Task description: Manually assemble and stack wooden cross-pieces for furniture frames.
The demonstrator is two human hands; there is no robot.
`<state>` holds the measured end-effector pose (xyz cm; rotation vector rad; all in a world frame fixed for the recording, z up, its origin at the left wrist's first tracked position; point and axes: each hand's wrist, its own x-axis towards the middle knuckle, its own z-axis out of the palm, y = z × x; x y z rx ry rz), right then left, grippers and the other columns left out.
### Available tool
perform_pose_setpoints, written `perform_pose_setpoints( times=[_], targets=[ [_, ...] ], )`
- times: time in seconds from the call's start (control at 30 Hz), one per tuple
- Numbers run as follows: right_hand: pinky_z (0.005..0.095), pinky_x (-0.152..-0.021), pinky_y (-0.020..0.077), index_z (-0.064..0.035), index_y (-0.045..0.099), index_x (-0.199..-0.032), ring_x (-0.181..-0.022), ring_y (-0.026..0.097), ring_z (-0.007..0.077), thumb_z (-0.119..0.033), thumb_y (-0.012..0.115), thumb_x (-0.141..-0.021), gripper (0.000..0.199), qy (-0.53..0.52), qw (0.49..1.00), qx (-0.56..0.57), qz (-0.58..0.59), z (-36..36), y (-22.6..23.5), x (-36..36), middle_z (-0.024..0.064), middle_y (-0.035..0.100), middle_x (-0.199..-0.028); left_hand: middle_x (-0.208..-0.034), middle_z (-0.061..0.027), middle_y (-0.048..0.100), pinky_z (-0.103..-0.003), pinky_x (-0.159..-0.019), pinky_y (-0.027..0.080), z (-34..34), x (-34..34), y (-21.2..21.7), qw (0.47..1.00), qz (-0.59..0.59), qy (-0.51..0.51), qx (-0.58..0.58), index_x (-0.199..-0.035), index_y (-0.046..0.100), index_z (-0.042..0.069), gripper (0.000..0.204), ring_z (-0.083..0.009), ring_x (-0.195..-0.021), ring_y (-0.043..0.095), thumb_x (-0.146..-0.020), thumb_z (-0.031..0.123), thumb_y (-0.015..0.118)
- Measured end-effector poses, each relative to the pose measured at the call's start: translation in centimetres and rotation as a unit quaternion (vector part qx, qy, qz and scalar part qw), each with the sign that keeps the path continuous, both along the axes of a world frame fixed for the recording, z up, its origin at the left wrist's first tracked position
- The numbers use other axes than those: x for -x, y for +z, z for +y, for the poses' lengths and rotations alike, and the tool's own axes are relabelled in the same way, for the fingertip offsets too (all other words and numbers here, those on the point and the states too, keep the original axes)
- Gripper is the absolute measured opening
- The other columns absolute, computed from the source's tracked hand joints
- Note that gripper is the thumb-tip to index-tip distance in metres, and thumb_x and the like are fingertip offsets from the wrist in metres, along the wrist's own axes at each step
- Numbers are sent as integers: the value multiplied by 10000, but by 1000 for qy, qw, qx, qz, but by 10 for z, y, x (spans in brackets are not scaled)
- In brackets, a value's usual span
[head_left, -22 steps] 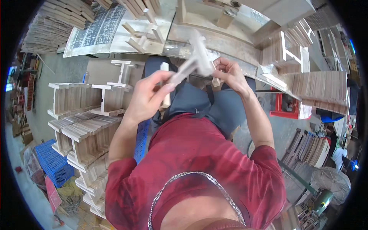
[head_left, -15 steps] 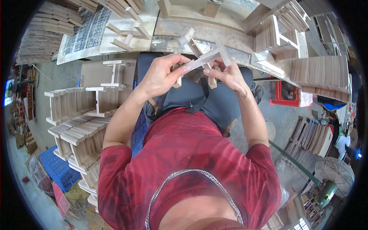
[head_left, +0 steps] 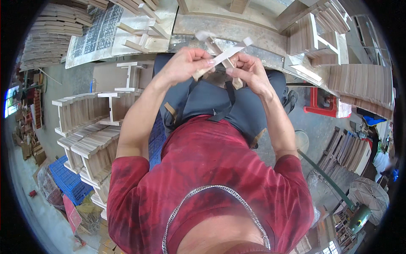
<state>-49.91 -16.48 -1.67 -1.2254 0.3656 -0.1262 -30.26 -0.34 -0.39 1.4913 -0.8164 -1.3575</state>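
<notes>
- Hands meet in front of the person's chest, above the lap and near the workbench [head_left: 237, 31] edge.
- Left hand [head_left: 186, 63] is curled closed around the lower end of a pale wooden slat [head_left: 224, 55], fingers wrapped over it.
- Right hand [head_left: 249, 70] is closed too, fingertips pinching the slat from the other side; a short wooden piece [head_left: 237, 82] sticks out below its fingers.
- Slat runs tilted, its upper end pointing toward the bench, crossed by another thin stick [head_left: 209, 40].
- Stacks of wooden frames [head_left: 91, 127] stand to the person's left on the floor.
- Blue crate [head_left: 65, 180] sits below those stacks.
- Red stool [head_left: 323, 101] stands to the right.
</notes>
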Motion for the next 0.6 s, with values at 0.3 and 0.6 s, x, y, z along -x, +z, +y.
perform_pose_setpoints(
  times=[0.3, 0.6],
  targets=[
    [243, -660, 426, -42, 659, -941, -745, 578, 96, -230, 657, -932, 189, -157, 984, -68, -39, -26, -8, -26, 22, 665, -852, -991, -93, 741, -275, -649, 541, -19, -2, 23, 989, -35, 67, 126, -1242, 649, -10, 355, -133, -796, 682, -945, 178, 700],
    [412, -734, 510, -10, 681, -1000, -781, 653, 283, -306, 755, -859, 336, -243, 842, 482, 10, -73, 6, -61, 148, 679, -856, -741, -159, 677, -390, -634, 504, -110, -38, 22, 863, -477, 96, 134, -1021, 662, -19, 320, -276, -654, 667, -912, 278, 706]
  ],
)
